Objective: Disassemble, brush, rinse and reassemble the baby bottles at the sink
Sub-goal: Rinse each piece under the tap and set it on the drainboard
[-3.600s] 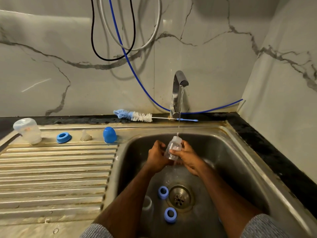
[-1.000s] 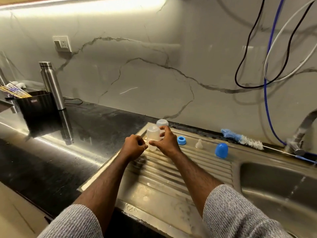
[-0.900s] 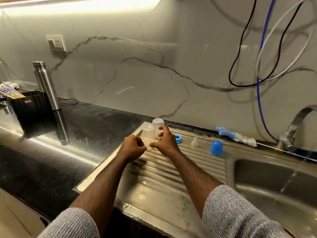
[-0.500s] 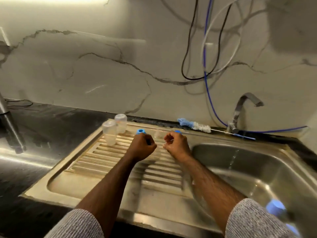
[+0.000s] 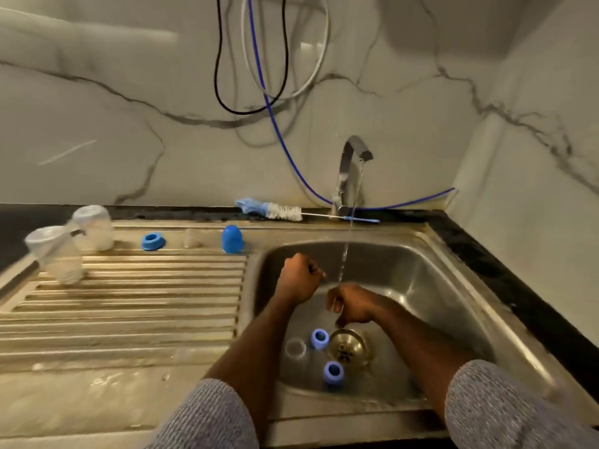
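Note:
Two clear bottle bodies (image 5: 94, 228) (image 5: 55, 254) stand on the steel drainboard (image 5: 129, 312) at the far left. Behind the ribs lie a blue ring (image 5: 152, 242), a clear nipple (image 5: 192, 238) and a blue cap (image 5: 232, 238). In the sink basin (image 5: 421, 286) a clear bottle (image 5: 295, 350) and two blue rings (image 5: 319, 338) (image 5: 333, 372) lie beside the drain (image 5: 346, 346). My left hand (image 5: 298, 280) hovers over the basin's left side, curled in a fist, holding nothing I can see. My right hand (image 5: 351, 306) hangs under the water stream above the drain, fingers drooping and empty.
The faucet (image 5: 348, 170) runs a thin stream into the basin. A bottle brush (image 5: 275, 211) lies on the ledge behind the sink. Black, white and blue hoses (image 5: 259, 76) hang on the marble wall. Black countertop (image 5: 518, 286) borders the sink on the right.
The rinsed bottle was set down on the drainboard beside the other one. Both hands then let go and moved right, from the drainboard into the basin, and my view followed.

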`<action>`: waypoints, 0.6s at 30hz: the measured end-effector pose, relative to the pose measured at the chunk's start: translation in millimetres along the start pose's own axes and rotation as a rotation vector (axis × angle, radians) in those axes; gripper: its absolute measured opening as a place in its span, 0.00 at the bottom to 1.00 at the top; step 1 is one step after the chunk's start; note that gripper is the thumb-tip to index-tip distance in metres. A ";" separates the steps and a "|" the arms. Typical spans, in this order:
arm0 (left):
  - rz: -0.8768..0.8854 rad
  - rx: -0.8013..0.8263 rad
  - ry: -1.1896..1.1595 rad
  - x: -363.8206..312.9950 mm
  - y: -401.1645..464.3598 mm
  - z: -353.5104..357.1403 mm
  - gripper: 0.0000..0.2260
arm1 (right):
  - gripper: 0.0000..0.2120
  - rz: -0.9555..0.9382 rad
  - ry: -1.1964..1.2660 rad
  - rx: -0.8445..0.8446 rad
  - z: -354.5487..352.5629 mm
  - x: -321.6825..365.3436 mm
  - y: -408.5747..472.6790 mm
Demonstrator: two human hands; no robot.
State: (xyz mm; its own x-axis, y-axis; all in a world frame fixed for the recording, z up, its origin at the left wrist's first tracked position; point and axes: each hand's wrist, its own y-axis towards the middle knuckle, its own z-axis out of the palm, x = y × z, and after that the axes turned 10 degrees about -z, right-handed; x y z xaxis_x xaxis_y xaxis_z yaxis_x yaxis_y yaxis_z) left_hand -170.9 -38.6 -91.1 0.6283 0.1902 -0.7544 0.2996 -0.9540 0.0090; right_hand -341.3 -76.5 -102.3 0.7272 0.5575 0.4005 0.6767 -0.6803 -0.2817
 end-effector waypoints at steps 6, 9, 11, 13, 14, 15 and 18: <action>-0.140 -0.021 -0.030 8.8 18.8 24.3 0.09 | 0.34 0.022 -0.034 0.314 40.1 -8.8 35.3; -0.146 -0.001 -0.032 7.3 25.8 36.0 0.09 | 0.30 -0.074 -0.172 0.340 60.5 -15.0 57.9; -0.163 0.001 -0.041 5.5 30.7 38.8 0.07 | 0.25 -0.064 -0.129 0.270 64.5 -14.5 56.6; -0.178 -0.015 -0.042 6.6 38.4 42.5 0.04 | 0.17 -0.025 0.022 0.094 59.5 -23.1 53.7; -0.180 -0.014 -0.033 8.2 41.3 44.8 0.02 | 0.13 -0.002 0.116 -0.037 54.0 -30.3 51.7; -0.179 0.000 -0.021 9.8 42.3 46.4 0.02 | 0.10 0.014 0.184 -0.182 46.0 -36.6 49.8; -0.112 0.065 0.029 14.3 45.5 53.3 0.10 | 0.11 0.094 0.411 -0.545 23.0 -48.2 49.0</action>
State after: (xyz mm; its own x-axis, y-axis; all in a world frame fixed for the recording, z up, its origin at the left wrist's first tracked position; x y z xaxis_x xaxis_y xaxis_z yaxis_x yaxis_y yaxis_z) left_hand -186.5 -91.7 -136.5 0.6146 0.3020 -0.7287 0.3220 -0.9394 -0.1177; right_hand -340.6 -125.8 -155.4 0.6038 0.3321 0.7246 0.3801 -0.9190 0.1044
